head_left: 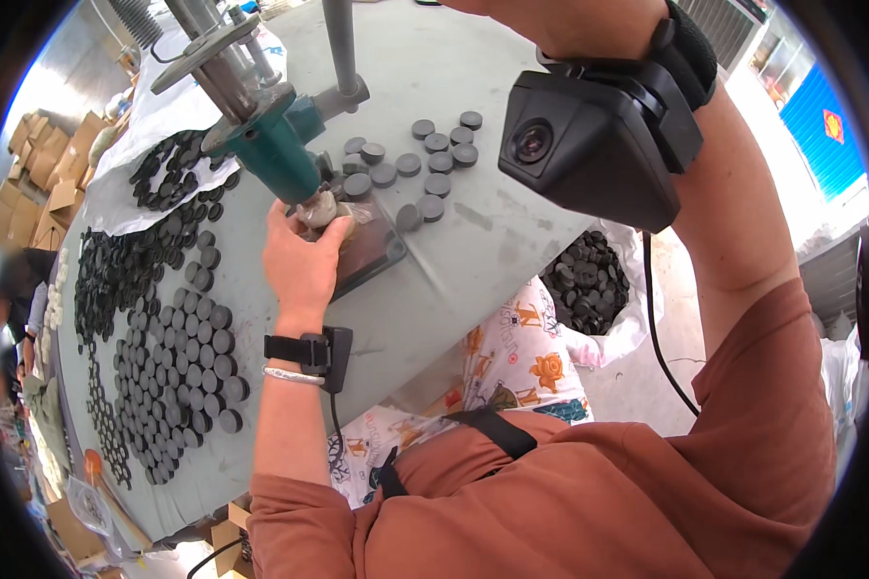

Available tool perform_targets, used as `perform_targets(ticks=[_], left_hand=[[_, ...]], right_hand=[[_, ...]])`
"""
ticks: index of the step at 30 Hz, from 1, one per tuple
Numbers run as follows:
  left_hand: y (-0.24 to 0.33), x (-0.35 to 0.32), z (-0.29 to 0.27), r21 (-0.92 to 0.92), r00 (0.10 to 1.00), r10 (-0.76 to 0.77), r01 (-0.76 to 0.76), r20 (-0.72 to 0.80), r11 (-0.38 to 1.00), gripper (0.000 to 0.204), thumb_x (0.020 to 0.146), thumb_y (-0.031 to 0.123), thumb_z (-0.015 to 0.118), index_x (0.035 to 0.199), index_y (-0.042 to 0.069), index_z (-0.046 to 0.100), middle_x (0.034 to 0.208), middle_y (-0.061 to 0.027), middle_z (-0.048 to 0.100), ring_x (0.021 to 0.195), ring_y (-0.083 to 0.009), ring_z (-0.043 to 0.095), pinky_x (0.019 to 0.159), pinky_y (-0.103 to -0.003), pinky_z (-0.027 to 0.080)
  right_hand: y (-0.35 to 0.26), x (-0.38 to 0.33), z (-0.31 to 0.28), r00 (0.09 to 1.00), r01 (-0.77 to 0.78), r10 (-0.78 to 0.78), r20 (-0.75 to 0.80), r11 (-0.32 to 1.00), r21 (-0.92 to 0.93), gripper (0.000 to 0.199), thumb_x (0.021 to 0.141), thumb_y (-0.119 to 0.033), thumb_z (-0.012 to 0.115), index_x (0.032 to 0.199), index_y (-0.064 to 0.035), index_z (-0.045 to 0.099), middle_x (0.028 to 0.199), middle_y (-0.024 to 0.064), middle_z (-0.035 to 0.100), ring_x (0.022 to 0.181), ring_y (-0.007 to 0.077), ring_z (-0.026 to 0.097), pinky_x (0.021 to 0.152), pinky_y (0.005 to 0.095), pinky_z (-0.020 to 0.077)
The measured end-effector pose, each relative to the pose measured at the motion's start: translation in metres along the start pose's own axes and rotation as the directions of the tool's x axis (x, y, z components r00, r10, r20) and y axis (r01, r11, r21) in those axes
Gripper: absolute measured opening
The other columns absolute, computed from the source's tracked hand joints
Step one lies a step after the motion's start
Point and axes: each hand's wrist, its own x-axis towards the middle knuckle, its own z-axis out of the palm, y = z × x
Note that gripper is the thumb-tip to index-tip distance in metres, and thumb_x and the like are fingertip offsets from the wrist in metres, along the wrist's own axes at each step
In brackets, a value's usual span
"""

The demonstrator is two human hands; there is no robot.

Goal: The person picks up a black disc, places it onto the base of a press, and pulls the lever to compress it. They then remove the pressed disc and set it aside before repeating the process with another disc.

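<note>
Dozens of round, dark grey discs (193, 333) lay on a pale grey-green table (386, 347) around a green metal press (278, 159). The left hand (304, 253) curved half-open about a pale lump (317, 209) beneath it, grip unclear; the right hand (584, 21), cropped above, could not be read.

We look steeply down from the wearer's head, one wide upright fisheye; torso (570, 502) fills the near bottom, left hand (304, 259) and table (454, 232) sit mid-range, right arm (743, 212) and black wrist camera (603, 150) close.
</note>
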Motion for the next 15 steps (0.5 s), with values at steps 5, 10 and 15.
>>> perform_targets(ticks=[5,10,15], left_hand=[[-0.002,-0.002,0.0,0.059,0.999,-0.021,0.023,-0.029,0.998,0.073,0.071,0.022,0.082,0.128,-0.005,0.046,0.105,-0.0148,0.067,0.093,-0.0215,0.066,0.084,-0.032,0.05],[-0.014,-0.002,-0.003,0.087,0.999,0.021,-0.018,-0.03,0.996,0.082,0.069,0.023,0.082,0.133,-0.006,0.041,0.113,-0.0159,0.064,0.104,-0.0258,0.062,0.09,-0.035,0.048],[-0.031,-0.014,-0.034,0.287,0.997,0.026,-0.004,-0.073,0.958,0.079,0.069,0.019,0.08,0.134,-0.006,0.041,0.118,-0.0157,0.062,0.105,-0.0284,0.059,0.089,-0.037,0.047]], right_hand=[[-0.008,-0.018,0.005,0.994,0.05,-0.016,0.108,0.945,-0.323,0.006,0.079,-0.001,0.059,0.079,0.0051,0.06,0.073,0.0182,0.066,0.067,0.0259,0.068,0.054,0.0343,0.0523],[-0.053,-0.073,-0.009,0.938,-0.339,0.329,0.11,0.936,0.093,0.01,0.083,-0.007,0.049,0.076,0.0008,0.052,0.071,0.0094,0.057,0.061,0.0152,0.051,0.054,0.0287,0.0426],[-0.093,-0.14,0.022,0.908,-0.314,0.419,-0.024,0.716,0.623,0.011,0.066,0.004,0.053,0.069,-0.0037,0.045,0.062,0.008,0.046,0.048,0.0253,0.045,0.044,0.0351,0.0376]])
